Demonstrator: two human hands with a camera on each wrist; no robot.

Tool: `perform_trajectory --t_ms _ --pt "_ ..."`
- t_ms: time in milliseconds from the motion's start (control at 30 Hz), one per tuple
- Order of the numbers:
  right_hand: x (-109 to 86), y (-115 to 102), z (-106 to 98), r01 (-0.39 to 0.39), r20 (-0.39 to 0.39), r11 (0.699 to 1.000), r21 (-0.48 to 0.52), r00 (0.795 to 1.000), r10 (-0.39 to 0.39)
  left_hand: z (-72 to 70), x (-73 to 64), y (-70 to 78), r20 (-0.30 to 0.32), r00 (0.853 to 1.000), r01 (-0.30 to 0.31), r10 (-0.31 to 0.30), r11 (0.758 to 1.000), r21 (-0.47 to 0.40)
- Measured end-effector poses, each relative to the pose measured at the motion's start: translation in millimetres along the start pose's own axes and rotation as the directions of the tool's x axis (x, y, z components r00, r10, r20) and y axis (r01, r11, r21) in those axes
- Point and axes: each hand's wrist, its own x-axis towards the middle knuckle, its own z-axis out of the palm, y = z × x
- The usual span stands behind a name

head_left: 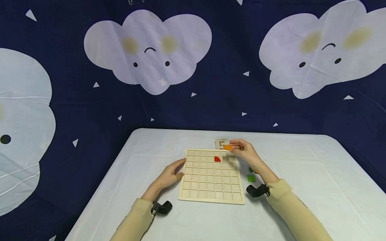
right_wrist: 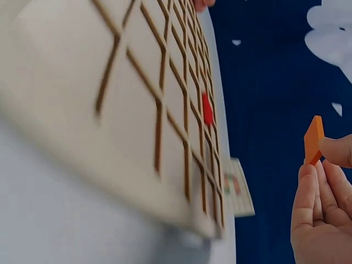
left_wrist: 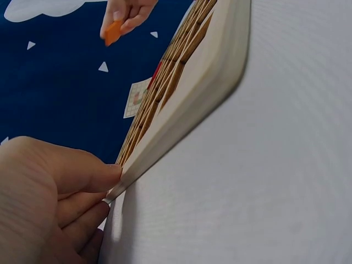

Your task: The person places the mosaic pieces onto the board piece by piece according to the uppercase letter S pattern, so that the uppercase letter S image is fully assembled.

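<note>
The right hand had a thin, flat orange tile pinched between thumb and fingers, right by the top edge of the pale wooden grid board, a bit right of centre in the head frame. From up there the tile was just an orange patch overlapping the small printed grid card; the right wrist view, at its right edge, was way better for its thickness and how the thumb pressed its face.

The left hand wasn't clutching anything, its fingers relaxed against the board's left edge. Its wrist view had the thumb tip on the rim, lower left of that frame, with the other fingers lower down, a contact the head camera only hinted at.

One red quarter-round piece sat in a cell of the second row from the top. Both wrist cams squashed it into a red sliver. Only the head view caught the loose bits right of the board: a bright green square tile, plus a dark green piece and another orange piece partly hidden by the right forearm, so I couldn't tell their shapes.
</note>
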Motion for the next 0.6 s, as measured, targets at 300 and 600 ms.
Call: perform_trajectory --t_ms 300,600 --pt "12.8 5 37 0.042 0.029 0.998 0.045 0.999 -0.043 -1.2 0.1 0.3 0.004 1.0 -0.012 0.012 1.0 0.004" --pt "19.7 21 54 0.019 0.052 1.0 -0.001 0.998 -0.019 -1.5 0.1 -0.2 0.007 1.0 -0.004 0.004 1.0 0.011"
